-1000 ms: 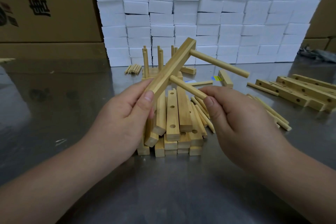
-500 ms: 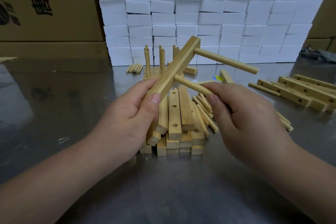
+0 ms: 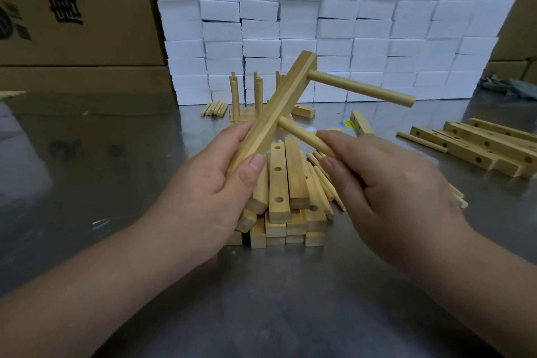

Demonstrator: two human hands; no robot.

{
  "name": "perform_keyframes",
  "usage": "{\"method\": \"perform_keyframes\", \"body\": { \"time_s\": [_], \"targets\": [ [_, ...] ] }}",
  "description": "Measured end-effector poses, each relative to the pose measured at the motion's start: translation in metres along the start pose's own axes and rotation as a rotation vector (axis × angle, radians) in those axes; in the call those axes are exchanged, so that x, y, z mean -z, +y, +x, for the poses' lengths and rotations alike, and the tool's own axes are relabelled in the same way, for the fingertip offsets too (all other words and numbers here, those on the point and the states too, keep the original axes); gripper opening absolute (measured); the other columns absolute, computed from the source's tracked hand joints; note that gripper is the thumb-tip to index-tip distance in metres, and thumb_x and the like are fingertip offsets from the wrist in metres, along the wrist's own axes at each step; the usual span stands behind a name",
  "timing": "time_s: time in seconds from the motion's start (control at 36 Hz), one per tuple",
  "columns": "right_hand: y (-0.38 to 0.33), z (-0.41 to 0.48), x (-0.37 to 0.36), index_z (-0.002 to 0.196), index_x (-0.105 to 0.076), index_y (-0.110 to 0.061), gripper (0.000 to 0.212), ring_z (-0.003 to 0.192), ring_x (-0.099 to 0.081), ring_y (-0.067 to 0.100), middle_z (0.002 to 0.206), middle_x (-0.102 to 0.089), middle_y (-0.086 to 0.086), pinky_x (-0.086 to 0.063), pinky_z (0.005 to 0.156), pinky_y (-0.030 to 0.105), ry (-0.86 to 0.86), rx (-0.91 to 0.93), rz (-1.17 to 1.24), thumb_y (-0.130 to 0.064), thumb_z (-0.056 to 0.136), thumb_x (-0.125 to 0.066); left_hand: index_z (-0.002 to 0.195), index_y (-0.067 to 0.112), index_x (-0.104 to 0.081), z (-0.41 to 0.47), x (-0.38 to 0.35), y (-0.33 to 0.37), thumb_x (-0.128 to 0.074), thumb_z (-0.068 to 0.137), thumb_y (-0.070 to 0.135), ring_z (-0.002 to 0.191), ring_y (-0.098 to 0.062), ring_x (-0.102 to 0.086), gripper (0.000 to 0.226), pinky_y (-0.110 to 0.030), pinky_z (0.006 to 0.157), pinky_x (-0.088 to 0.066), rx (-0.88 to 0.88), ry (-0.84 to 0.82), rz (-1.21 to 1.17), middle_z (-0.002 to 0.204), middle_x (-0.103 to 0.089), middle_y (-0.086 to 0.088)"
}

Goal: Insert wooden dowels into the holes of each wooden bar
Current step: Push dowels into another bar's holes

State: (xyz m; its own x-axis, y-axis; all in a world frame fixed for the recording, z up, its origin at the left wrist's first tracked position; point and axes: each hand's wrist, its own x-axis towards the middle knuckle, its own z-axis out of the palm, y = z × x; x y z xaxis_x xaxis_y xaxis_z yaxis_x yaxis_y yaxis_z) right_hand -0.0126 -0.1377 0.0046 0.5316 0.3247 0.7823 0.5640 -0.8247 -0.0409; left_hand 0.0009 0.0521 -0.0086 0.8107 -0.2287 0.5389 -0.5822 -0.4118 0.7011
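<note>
Bar held up, dowel in its middle hole

My left hand (image 3: 220, 183) grips the low end of the bar (image 3: 276, 113), which slants toward 1 o'clock above the pile of bars (image 3: 293, 183). My right hand (image 3: 392, 192) pinches the lower dowel (image 3: 302, 135); the upper dowel (image 3: 360, 87) points toward 4 o'clock.

Kinda dim, soft lighting; dull glare is seen on the bench (image 3: 72, 197) left of the left hand (image 3: 209, 195), and edges are warped.
</note>
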Motion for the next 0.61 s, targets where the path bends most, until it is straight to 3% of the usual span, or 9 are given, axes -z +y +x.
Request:
{"method": "perform_keyframes", "body": {
  "time_s": [0.14, 0.22, 0.28, 0.39, 0.5, 0.56, 0.61],
  "targets": [
    [0.0015, -0.0008, -0.0011, 0.112, -0.064, -0.013, 0.038, 0.051, -0.052, 0.017, 0.065, -0.055, -0.004, -0.040, 0.040, 0.029, 0.003, -0.023, 0.025, -0.029, 0.088, -0.039, 0.113, 0.064, -0.045, 0.0007, 0.0009, -0.0003, -0.038, 0.075, 0.061, 0.050, -0.001, -0.044, 0.039, -0.020, 0.046, -0.042, -0.002, 0.000, -0.033, 0.061, -0.050, 0.009],
    [0.0010, -0.0033, -0.0024, 0.114, -0.050, -0.040, 0.032, 0.054, -0.051, 0.006, 0.061, -0.052, -0.011, -0.040, 0.045, 0.024, -0.011, -0.150, 0.230, -0.041, 0.085, -0.037, 0.113, 0.061, -0.048, 0.0016, 0.0003, -0.0006, -0.042, 0.082, 0.053, 0.054, 0.000, -0.047, 0.033, -0.021, 0.049, -0.045, 0.014, 0.030, -0.064, 0.061, -0.053, 0.012],
    [-0.0008, -0.0050, -0.0035, 0.099, -0.042, -0.048, 0.020, 0.060, -0.054, 0.004, 0.076, -0.056, -0.014, -0.040, 0.045, 0.021, 0.003, -0.231, 0.401, -0.045, 0.080, -0.039, 0.109, 0.060, -0.051, 0.0022, -0.0002, -0.0014, -0.040, 0.083, 0.047, 0.052, -0.001, -0.046, 0.031, -0.021, 0.046, -0.044, 0.037, 0.060, -0.083, 0.059, -0.052, 0.011],
    [-0.0029, -0.0038, -0.0011, 0.081, -0.046, -0.039, 0.011, 0.056, -0.055, 0.007, 0.081, -0.059, -0.010, -0.039, 0.042, 0.012, 0.135, -0.205, 0.535, -0.031, 0.079, -0.054, 0.101, 0.058, -0.054, 0.0043, 0.0006, -0.0045, -0.037, 0.084, 0.045, 0.052, 0.002, -0.047, 0.027, -0.018, 0.048, -0.043, 0.046, 0.116, -0.061, 0.059, -0.052, 0.016],
    [-0.0024, -0.0036, 0.0002, 0.080, -0.057, -0.039, 0.015, 0.058, -0.057, 0.014, 0.077, -0.059, 0.001, -0.046, 0.048, 0.023, 0.209, -0.198, 0.581, -0.026, 0.076, -0.063, 0.099, 0.058, -0.056, 0.0049, 0.0005, -0.0050, -0.037, 0.084, 0.045, 0.051, 0.002, -0.046, 0.026, -0.018, 0.048, -0.042, 0.049, 0.120, -0.070, 0.058, -0.053, 0.016],
    [-0.0002, -0.0037, -0.0009, 0.080, -0.061, -0.038, 0.013, 0.058, -0.054, 0.013, 0.071, -0.058, 0.004, -0.046, 0.051, 0.022, 0.195, -0.232, 0.639, -0.027, 0.075, -0.065, 0.102, 0.056, -0.056, 0.0031, -0.0003, -0.0037, -0.038, 0.084, 0.044, 0.050, 0.002, -0.046, 0.027, -0.015, 0.045, -0.041, 0.044, 0.105, -0.086, 0.057, -0.052, 0.014],
    [0.0009, -0.0029, -0.0012, 0.084, -0.060, -0.038, 0.008, 0.064, -0.053, 0.008, 0.070, -0.055, -0.004, -0.043, 0.058, 0.019, 0.153, -0.206, 0.605, -0.034, 0.077, -0.058, 0.106, 0.055, -0.054, 0.0011, -0.0009, -0.0025, -0.039, 0.084, 0.045, 0.049, 0.000, -0.047, 0.028, -0.019, 0.044, -0.043, 0.043, 0.082, -0.086, 0.058, -0.052, 0.012]
  ]
}}
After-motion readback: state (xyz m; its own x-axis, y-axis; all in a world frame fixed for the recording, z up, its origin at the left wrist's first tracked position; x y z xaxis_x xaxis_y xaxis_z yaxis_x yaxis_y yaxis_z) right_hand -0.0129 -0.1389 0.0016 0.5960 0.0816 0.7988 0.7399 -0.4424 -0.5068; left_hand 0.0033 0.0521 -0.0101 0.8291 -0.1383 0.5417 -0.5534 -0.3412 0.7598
